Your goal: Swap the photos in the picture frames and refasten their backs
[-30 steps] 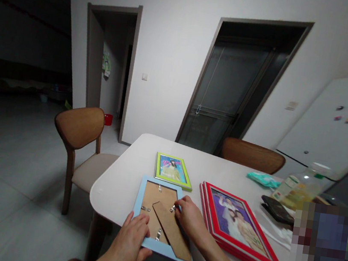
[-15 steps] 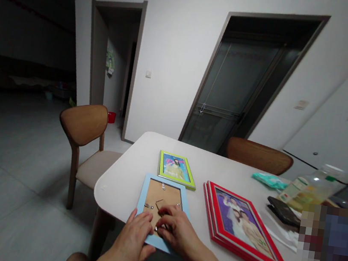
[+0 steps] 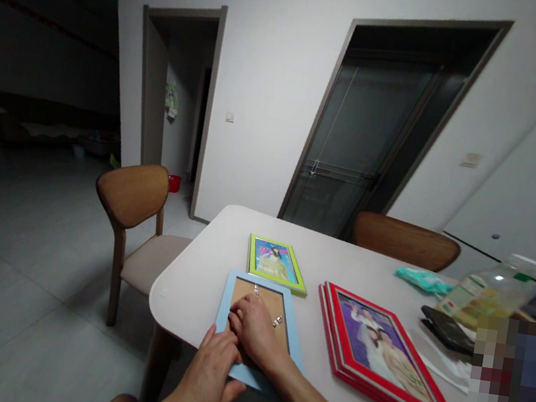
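A light blue picture frame (image 3: 295,344) lies face down at the table's near edge, its brown backing board (image 3: 271,302) upward. Small metal clips (image 3: 277,321) show at the board's far and right sides. My left hand (image 3: 215,363) grips the frame's near left corner, fingers over the border and thumb at the near edge. My right hand (image 3: 254,332) reaches across the backing, its fingers bent and pressed together at the left side. What lies under those fingertips is hidden. Just beyond is a green picture frame (image 3: 303,287), photo side up.
Red picture frames (image 3: 342,364) are stacked to the right. Farther right are a dark flat object (image 3: 447,329), a clear plastic bottle (image 3: 489,292) and a teal packet (image 3: 423,281). Wooden chairs (image 3: 134,192) stand at the table's left and far side (image 3: 407,240).
My right hand has shifted from the lower middle of the backing up to its left side, uncovering the right clip. My left hand stays on the frame's corner. The view has shifted slightly.
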`<state>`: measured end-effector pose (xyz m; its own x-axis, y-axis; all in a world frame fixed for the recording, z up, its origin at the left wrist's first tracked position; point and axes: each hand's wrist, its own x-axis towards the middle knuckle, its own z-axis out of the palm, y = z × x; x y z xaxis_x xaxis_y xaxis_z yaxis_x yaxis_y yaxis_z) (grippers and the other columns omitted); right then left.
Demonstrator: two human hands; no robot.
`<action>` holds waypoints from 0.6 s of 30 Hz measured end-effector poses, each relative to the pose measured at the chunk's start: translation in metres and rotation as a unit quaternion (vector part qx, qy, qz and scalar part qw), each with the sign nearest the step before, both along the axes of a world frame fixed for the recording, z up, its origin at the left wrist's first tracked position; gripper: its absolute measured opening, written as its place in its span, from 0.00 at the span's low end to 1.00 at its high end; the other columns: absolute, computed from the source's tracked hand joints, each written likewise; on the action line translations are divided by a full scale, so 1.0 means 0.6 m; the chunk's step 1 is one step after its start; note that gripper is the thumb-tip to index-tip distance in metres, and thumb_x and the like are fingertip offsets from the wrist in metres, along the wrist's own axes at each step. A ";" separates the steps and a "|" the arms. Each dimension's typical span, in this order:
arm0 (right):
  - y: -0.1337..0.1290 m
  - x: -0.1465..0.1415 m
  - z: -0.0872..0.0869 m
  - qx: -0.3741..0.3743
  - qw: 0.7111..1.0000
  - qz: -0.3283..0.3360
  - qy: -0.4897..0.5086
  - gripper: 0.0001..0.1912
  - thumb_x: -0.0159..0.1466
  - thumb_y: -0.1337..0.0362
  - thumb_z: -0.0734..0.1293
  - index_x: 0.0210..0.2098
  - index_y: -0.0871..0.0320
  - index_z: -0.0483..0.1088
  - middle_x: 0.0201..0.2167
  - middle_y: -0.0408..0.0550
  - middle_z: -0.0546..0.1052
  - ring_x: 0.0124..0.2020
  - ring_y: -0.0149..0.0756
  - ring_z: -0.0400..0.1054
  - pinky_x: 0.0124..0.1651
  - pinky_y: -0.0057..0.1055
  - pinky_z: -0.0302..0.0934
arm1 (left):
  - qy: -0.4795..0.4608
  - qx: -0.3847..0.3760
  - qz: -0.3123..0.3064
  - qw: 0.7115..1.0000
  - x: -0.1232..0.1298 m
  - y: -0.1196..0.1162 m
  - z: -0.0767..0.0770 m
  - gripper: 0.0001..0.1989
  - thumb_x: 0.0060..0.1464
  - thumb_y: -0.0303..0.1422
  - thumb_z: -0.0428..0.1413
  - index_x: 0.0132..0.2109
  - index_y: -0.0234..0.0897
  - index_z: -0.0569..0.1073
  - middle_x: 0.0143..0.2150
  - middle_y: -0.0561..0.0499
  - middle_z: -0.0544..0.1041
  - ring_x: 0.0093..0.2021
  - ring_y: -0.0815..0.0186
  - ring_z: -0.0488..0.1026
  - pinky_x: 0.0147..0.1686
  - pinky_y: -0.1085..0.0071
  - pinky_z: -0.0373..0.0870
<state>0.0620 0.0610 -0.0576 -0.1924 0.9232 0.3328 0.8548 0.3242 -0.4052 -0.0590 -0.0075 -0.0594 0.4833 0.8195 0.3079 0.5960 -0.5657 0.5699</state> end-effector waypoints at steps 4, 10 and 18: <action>0.003 0.000 -0.004 0.001 0.999 -0.027 -0.018 0.08 0.54 0.68 0.58 0.26 0.62 0.69 0.28 0.50 0.70 0.31 0.32 0.62 0.35 0.26 0.53 | -0.006 -0.005 0.006 1.000 0.001 -0.004 0.006 0.14 0.38 0.22 0.55 0.35 0.36 0.65 0.45 0.45 0.69 0.49 0.58 0.62 0.54 0.52 0.45; 0.042 0.052 -0.003 -0.008 0.995 -0.082 -0.047 0.15 0.59 0.62 0.54 0.32 0.61 0.70 0.30 0.50 0.70 0.34 0.33 0.62 0.38 0.26 0.52 | -0.012 -0.021 0.003 1.000 0.002 -0.005 0.010 0.13 0.37 0.22 0.56 0.34 0.36 0.66 0.45 0.43 0.69 0.48 0.57 0.63 0.53 0.49 0.46; 0.076 0.077 -0.022 -0.041 0.988 -0.135 -0.055 0.14 0.57 0.62 0.56 0.38 0.52 0.69 0.35 0.48 0.68 0.38 0.37 0.58 0.38 0.30 0.50 | -0.025 -0.003 -0.010 1.000 0.005 0.004 -0.004 0.13 0.38 0.23 0.56 0.35 0.35 0.65 0.45 0.43 0.69 0.49 0.57 0.63 0.54 0.49 0.45</action>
